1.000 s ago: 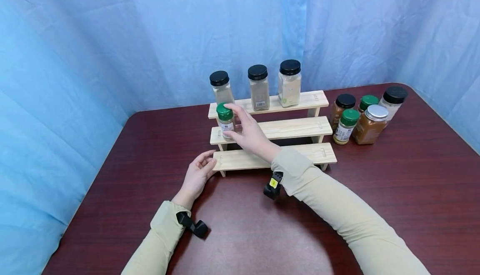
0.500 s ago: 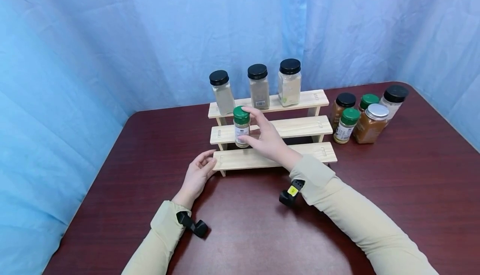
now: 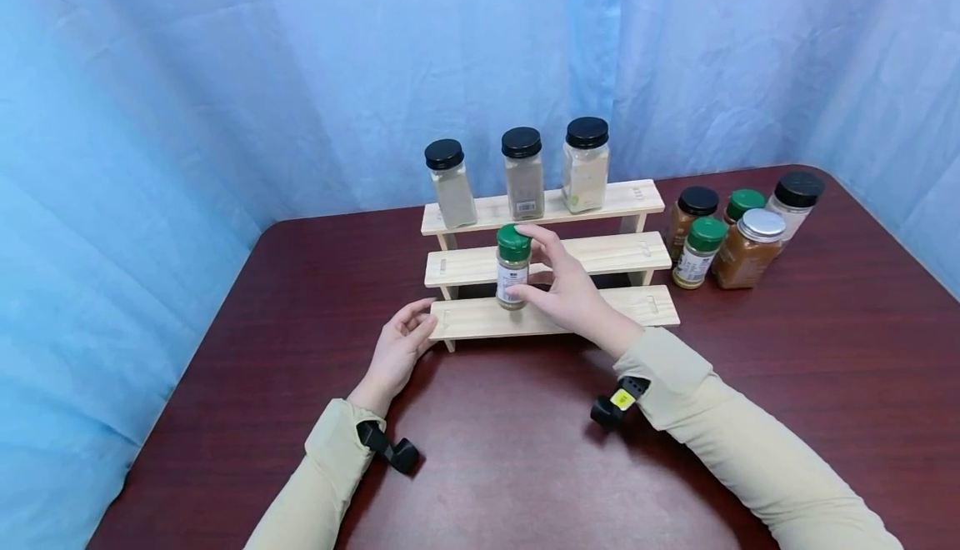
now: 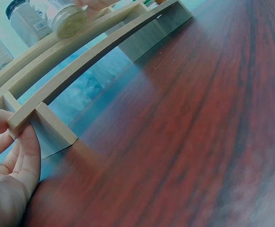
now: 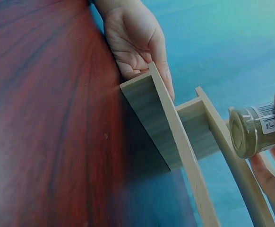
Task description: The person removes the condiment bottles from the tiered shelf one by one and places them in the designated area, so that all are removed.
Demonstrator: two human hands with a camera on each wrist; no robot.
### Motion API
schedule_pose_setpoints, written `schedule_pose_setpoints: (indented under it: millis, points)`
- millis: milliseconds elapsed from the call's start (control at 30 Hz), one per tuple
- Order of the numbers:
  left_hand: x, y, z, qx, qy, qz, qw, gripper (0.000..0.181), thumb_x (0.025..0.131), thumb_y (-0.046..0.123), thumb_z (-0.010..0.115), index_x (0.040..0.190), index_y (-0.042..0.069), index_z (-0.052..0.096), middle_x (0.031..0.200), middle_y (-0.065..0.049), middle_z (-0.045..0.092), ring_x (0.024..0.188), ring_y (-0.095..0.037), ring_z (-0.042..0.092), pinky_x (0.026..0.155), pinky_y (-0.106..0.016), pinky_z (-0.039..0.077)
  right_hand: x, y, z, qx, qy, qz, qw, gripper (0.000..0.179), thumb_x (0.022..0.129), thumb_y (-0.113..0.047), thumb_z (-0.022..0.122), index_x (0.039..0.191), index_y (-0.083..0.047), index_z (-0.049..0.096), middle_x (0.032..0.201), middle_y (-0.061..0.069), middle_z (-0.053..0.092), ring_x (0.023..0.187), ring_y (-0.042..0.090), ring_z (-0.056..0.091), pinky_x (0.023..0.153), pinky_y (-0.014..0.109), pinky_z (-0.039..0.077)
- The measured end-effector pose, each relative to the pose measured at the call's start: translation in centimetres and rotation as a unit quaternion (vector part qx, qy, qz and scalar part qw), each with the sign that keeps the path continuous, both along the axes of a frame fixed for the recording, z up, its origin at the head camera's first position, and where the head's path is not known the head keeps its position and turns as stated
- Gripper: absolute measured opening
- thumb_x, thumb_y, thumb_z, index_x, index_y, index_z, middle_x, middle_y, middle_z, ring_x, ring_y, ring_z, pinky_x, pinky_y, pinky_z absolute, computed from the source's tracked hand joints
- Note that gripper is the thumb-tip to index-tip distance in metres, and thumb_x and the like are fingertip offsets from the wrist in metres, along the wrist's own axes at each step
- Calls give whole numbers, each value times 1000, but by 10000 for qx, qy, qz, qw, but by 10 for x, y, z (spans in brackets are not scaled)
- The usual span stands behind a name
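My right hand (image 3: 576,290) grips a small spice jar (image 3: 512,275) with a green lid and white label. The jar is upright, in front of the middle tier of a pale three-tier wooden rack (image 3: 472,322). In the right wrist view the spice jar (image 5: 256,132) shows its bare base, raised off the planks. My left hand (image 3: 396,357) pinches the left end of the lowest plank; in the left wrist view the thumb and fingers of the left hand (image 4: 14,165) lie on either side of the plank end.
On the top tier stand three black-lidded jars (image 3: 523,183). Several more jars cluster right of the rack, among them a green-lidded jar (image 3: 696,258) and a silver-lidded jar (image 3: 742,258). A blue curtain (image 3: 360,75) hangs behind the dark red table (image 3: 510,450).
My right hand has lifted the green-lidded spice jar off the left of the middle tier and brought it rightward and toward me. The left hand keeps its place on the plank.
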State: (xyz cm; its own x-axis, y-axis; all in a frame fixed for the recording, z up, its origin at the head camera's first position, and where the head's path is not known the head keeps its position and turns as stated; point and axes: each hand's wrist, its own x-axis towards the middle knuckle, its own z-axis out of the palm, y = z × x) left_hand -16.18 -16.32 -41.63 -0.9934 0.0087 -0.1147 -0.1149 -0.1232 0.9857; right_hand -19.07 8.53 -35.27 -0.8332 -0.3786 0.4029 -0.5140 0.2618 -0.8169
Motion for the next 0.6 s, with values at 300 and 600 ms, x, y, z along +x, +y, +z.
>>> schedule_pose_setpoints:
  millis: [300,600]
  points:
    - [-1,-1,-1,-94,5,-29,10000,40,96,-2,48,135,-7,42,88,5,54,76,-2,57,69,-16,49,12,21,-6,56,-244,200,9995,75,81,1,72,141,-16,30,125,19,54,107,33,59,85,45,52]
    - [-1,-1,0,-122,45,-51,9999,40,96,-1,49,135,-7,42,88,5,54,77,-2,57,69,-18,49,24,41,-7,162,-416,150,9989,73,82,3,69,142,-11,29,124,23,54,108,36,59,86,47,52]
